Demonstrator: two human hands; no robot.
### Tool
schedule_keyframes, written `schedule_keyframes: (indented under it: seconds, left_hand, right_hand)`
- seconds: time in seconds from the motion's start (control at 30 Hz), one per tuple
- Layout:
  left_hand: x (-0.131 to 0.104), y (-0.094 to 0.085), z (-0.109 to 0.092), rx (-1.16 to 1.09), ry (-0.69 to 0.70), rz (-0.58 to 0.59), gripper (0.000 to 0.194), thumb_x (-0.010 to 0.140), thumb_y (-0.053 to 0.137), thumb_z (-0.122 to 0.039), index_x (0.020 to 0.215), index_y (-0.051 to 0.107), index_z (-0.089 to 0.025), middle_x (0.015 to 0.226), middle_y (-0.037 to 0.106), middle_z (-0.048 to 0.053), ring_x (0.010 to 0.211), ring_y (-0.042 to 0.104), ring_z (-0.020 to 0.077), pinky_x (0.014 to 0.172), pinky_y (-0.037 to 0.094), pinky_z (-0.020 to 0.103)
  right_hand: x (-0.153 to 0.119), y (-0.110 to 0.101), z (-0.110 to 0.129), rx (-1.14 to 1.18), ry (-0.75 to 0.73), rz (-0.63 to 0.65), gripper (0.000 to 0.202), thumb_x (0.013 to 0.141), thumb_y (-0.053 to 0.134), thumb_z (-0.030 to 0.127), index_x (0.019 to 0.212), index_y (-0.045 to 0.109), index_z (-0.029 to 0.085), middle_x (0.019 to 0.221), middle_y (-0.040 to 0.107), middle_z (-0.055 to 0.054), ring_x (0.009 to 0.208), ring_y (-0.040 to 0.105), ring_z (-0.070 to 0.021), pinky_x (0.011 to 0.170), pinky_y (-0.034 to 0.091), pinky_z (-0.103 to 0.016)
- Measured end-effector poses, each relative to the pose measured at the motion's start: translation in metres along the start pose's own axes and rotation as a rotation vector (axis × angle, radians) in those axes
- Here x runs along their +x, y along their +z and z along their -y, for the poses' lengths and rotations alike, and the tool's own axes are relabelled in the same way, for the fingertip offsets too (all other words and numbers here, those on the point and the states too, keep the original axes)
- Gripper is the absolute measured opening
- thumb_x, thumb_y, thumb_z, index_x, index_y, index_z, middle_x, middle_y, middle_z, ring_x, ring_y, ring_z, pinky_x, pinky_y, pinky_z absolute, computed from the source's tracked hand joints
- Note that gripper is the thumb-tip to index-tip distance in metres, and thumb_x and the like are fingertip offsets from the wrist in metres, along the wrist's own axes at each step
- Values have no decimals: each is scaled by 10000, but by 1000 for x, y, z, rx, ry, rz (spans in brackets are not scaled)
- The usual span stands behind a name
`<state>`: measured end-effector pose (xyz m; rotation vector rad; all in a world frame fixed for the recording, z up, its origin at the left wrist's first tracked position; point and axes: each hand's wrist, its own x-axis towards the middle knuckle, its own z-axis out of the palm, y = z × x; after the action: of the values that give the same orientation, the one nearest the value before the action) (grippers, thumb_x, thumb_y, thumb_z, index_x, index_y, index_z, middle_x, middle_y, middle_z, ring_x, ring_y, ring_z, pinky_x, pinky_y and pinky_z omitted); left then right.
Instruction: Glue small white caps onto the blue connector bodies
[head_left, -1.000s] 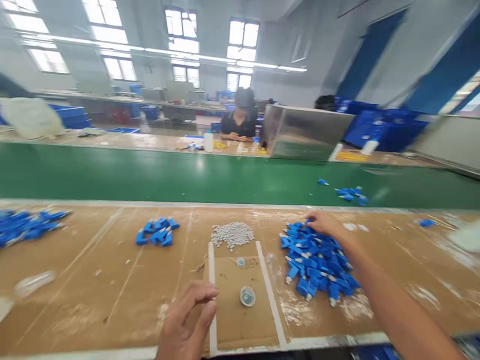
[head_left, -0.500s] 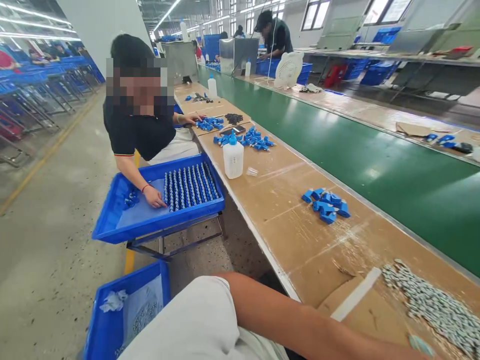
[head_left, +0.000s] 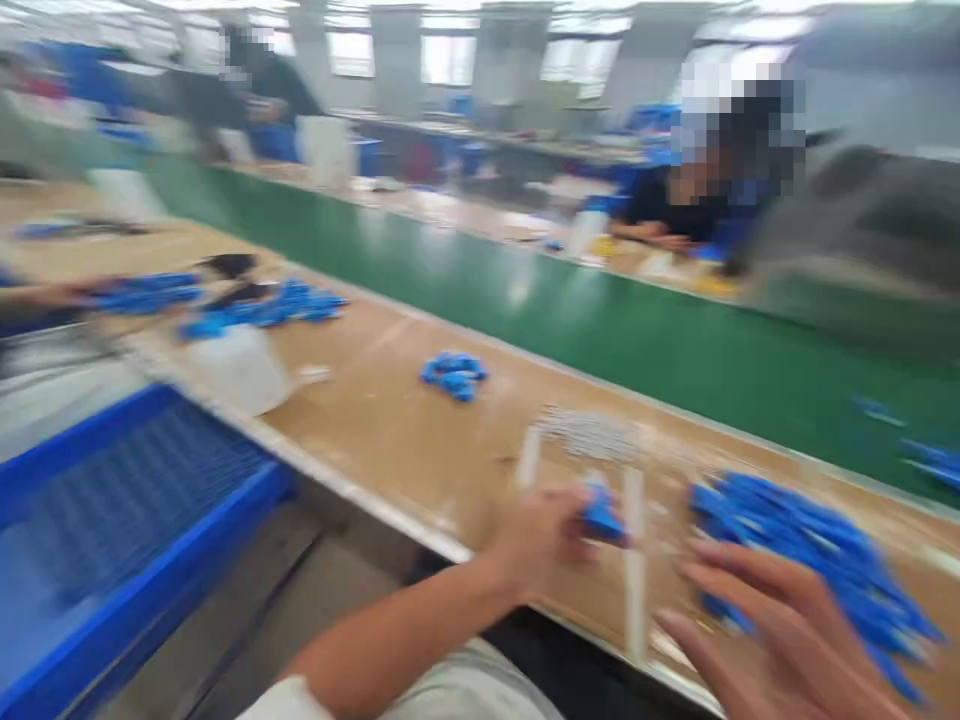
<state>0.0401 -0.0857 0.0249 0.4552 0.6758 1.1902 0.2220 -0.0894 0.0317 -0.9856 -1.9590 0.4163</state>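
My left hand [head_left: 551,535] has its fingers closed round a small blue part [head_left: 602,512] above the brown worktop. To the right, my right hand [head_left: 780,620] is spread, its fingertips at the near left side of a large heap of blue parts [head_left: 810,550]; no object shows between its fingers. Behind my left hand lies a pile of small grey pieces [head_left: 589,432]. A pale strip [head_left: 634,560] runs along the worktop between my hands. The view is blurred by motion.
A small cluster of blue parts [head_left: 454,375] and a white bottle [head_left: 240,368] stand farther left. A blue tray [head_left: 247,500] is beside the worktop [head_left: 375,430]. Beyond runs a green belt [head_left: 495,290]. A co-worker's hand [head_left: 75,290] is at the far left; other people sit across.
The view has swung right. Both my hands now show, the left with a blue part; before, only one forearm was visible. The large blue heap has come into view.
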Motion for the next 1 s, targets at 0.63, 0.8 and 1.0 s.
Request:
schedule_keyframes:
  seconds: [0.63,0.8,1.0]
  left_hand:
    - [34,-17,-19,-35,-183,104,306,867,703,-180,1153,708,-71,1010,742,132,850,726,154,638,549,128]
    - [32,-34,-33,-30,-213,163,334,907,663,-196,1229,645,-108,1170,725,170,1118,692,271,832,590,230]
    - [42,-54,-39,-78,-196,160,253,854,729,-213,1083,655,-134,1151,722,144,1100,696,283,801,604,260]
  right_hand:
    - [-5,6,-8,440,612,21,166,913,667,378,897,712,219,823,625,-28,724,580,-171,634,473,-271]
    - [3,-2,-27,230,659,57,213,906,664,425,985,722,235,917,694,-42,801,630,-195,723,508,-302]
    - [10,14,-64,115,732,76,300,890,647,453,1037,707,199,867,710,-54,768,642,-213,711,516,-341]
